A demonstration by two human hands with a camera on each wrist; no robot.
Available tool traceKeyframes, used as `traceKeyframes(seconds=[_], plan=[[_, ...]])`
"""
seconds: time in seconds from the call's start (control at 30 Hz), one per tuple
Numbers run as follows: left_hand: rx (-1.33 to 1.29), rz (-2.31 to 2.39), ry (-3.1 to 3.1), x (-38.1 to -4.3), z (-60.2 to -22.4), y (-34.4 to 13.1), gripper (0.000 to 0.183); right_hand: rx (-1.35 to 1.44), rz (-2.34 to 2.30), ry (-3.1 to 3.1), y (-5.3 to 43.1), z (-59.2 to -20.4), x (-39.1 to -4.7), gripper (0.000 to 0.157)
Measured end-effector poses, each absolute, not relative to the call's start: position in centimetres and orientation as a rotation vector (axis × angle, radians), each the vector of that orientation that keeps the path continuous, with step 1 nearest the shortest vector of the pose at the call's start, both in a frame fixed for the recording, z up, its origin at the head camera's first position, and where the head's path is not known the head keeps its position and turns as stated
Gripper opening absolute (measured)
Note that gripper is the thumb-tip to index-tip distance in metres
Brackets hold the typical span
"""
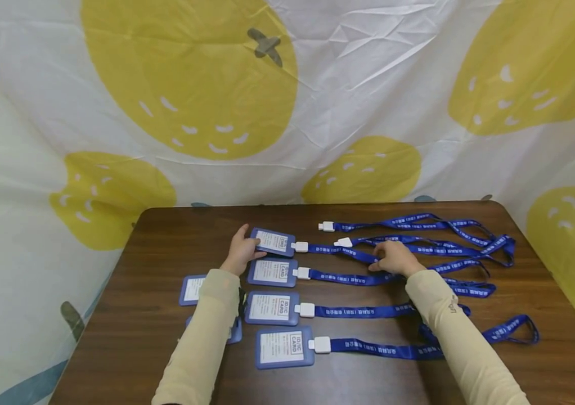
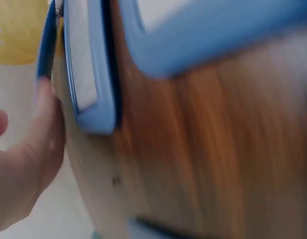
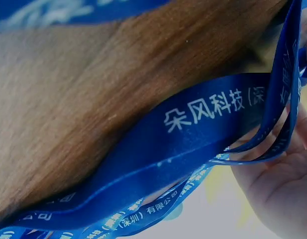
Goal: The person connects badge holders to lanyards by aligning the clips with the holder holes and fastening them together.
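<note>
My left hand (image 1: 242, 250) pinches the left end of the farthest blue ID card holder (image 1: 273, 242). In the left wrist view that holder (image 2: 46, 45) is tilted up off the table, with the left hand (image 2: 31, 154) at its edge. A white clip joins it to a blue lanyard (image 1: 338, 250) with white printed lettering. Further along the strap, my right hand (image 1: 396, 259) grips this lanyard. The right wrist view has blue straps (image 3: 287, 84) running across the fingers of the right hand (image 3: 277, 184); some fingertips are hidden behind them.
Nearer me lie more card holders (image 1: 272, 308) in a column, their lanyards stretched rightward. Two loose card holders (image 1: 191, 289) are at the left, one partly under the left sleeve. Lanyards without holders (image 1: 394, 225) lie at the back right. A fruit-patterned cloth (image 1: 247, 180) hangs behind the table.
</note>
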State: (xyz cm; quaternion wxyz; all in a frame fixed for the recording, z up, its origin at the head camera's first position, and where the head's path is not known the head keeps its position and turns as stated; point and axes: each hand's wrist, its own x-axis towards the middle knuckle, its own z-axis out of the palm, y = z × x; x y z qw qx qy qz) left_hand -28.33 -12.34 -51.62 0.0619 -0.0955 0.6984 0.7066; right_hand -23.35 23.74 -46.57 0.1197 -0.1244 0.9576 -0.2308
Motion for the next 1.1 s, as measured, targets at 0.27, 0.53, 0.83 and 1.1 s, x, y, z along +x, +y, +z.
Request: traceKeyframes(seconds=[0.27, 0.53, 0.83, 1.1], plan=[[-0.272, 1.661, 2.617, -26.0, -48.1, -11.9, 0.065, -0.318, -0.769, 2.917, 22.7, -46.3, -23.3, 0.034], [-0.338, 1.887, 2.603, -24.6, -46.9, -11.6, 0.053, -0.359, -0.827, 3.035, 20.6, -47.1, -24.6, 0.033], [-0.22, 1.99, 2.556, -23.1, -46.2, -12.6, 0.048, -0.546, -0.603, 3.128, 18.8, -47.7, -25.7, 0.028], [0.012, 1.889, 2.676, -22.1, -45.6, -14.3, 0.039, -0.499, -0.506, 3.118, 18.7, -47.9, -25.8, 0.028]])
